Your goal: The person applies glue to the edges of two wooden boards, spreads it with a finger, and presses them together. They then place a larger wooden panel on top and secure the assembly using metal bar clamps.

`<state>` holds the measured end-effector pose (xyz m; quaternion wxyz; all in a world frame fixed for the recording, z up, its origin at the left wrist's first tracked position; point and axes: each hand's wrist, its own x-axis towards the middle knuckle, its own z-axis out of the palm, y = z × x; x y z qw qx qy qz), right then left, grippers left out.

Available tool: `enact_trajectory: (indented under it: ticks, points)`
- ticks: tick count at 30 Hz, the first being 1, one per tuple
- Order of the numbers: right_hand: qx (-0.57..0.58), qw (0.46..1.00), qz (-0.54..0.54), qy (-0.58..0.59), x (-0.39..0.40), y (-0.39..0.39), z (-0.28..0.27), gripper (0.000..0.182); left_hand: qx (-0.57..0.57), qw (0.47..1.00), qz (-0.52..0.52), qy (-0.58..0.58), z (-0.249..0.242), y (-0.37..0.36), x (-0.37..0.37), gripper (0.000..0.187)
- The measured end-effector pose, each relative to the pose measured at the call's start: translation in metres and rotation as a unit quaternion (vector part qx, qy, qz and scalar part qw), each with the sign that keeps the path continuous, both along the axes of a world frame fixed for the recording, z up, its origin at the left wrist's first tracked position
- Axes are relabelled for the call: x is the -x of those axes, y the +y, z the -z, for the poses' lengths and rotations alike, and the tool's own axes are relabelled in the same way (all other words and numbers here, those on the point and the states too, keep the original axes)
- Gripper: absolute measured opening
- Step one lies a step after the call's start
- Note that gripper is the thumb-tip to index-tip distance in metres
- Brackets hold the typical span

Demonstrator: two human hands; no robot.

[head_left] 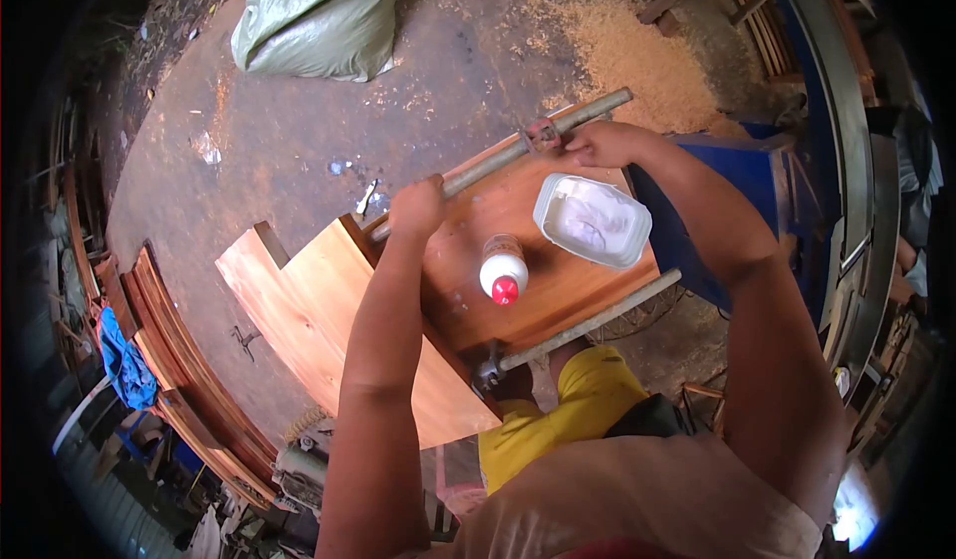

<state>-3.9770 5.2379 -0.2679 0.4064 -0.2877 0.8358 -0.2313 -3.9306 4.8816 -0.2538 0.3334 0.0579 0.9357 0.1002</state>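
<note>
A long pipe clamp (488, 166) lies along the far edge of a wooden board (453, 250). My left hand (416, 206) is closed around its pipe near the left end. At the red jaw of that clamp, my right hand (600, 145) has its fingers closed, partly hidden by the wrist. A white glue bottle with a red cap (504, 278) stands on the board between my arms. Beside it, a plastic tub (595, 221) holds something white. Along the near edge of the board runs a second pipe clamp (588, 322).
A pale notched panel (344, 335) lies left of the board. Blue machinery (732, 186) stands close on the right. Sawdust (637, 56) covers the floor beyond, near a large pale sack (319, 21). Stacked timber (189, 370) lies at left.
</note>
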Motion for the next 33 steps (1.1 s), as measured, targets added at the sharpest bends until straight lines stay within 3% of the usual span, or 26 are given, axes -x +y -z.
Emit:
enact_trajectory:
  ticks: [1,3,5,7,8,11,12,14,16,18,20,22,24,26,27,30,33]
  points:
    - [-0.001,1.000,0.000,0.003,-0.004,0.004,-0.010,0.031,0.004,1.000,0.004,-0.005,0.003,-0.001,-0.001,0.047]
    - [0.110,0.979,0.163,0.059,-0.020,0.021,-0.032,0.037,-0.009,1.000,-0.009,0.009,0.005,-0.005,-0.004,0.049]
    - [0.075,0.972,0.209,0.070,-0.040,0.040,-0.066,0.040,-0.033,0.999,-0.023,0.018,0.013,-0.010,-0.010,0.051]
    - [0.038,0.963,0.253,0.079,-0.071,0.054,-0.105,0.043,-0.169,0.975,-0.073,0.124,0.018,-0.022,-0.023,0.049]
    - [0.032,0.953,0.281,0.107,-0.091,0.058,-0.127,0.044,-0.175,0.974,-0.077,0.125,0.003,-0.022,-0.032,0.049]
    - [0.031,0.940,0.309,0.143,-0.154,0.069,-0.169,0.047,-0.291,0.878,-0.212,0.314,-0.054,-0.035,-0.080,0.047]
    - [0.039,0.935,0.316,0.156,-0.165,0.067,-0.182,0.048,-0.290,0.872,-0.220,0.326,-0.068,-0.036,-0.102,0.047]
    - [0.010,0.932,0.329,0.149,-0.191,0.046,-0.212,0.050,-0.377,0.805,-0.312,0.336,-0.089,-0.032,-0.155,0.047]
    - [0.030,0.942,0.313,0.116,-0.204,0.033,-0.216,0.054,-0.392,0.803,-0.315,0.321,-0.113,-0.015,-0.210,0.050]
    - [0.001,0.947,0.305,0.100,-0.202,0.011,-0.214,0.057,-0.354,0.826,-0.336,0.282,-0.111,0.007,-0.255,0.059]
    - [0.022,0.962,0.227,0.151,-0.184,0.015,-0.179,0.059,-0.353,0.820,-0.391,0.223,-0.097,0.034,-0.272,0.071]
    - [0.062,0.959,0.170,0.216,-0.154,0.018,-0.129,0.056,-0.339,0.813,-0.412,0.233,-0.071,0.062,-0.267,0.076]
    - [0.088,0.971,0.132,0.176,-0.124,0.020,-0.085,0.052,-0.318,0.803,-0.439,0.248,-0.058,0.080,-0.244,0.081]
    - [0.075,0.981,0.158,0.080,-0.102,0.020,-0.044,0.040,-0.263,0.822,-0.373,0.341,-0.057,0.092,-0.217,0.089]
    - [0.031,0.988,0.108,0.109,-0.088,0.025,-0.023,0.031,-0.239,0.810,-0.403,0.354,-0.048,0.099,-0.210,0.089]
    - [-0.008,0.992,0.085,0.096,-0.080,0.007,-0.047,0.026,-0.264,0.775,-0.476,0.321,-0.023,0.117,-0.208,0.087]
    - [0.046,0.997,0.043,0.054,-0.073,0.005,-0.042,0.026,-0.250,0.726,-0.541,0.343,-0.029,0.131,-0.208,0.074]
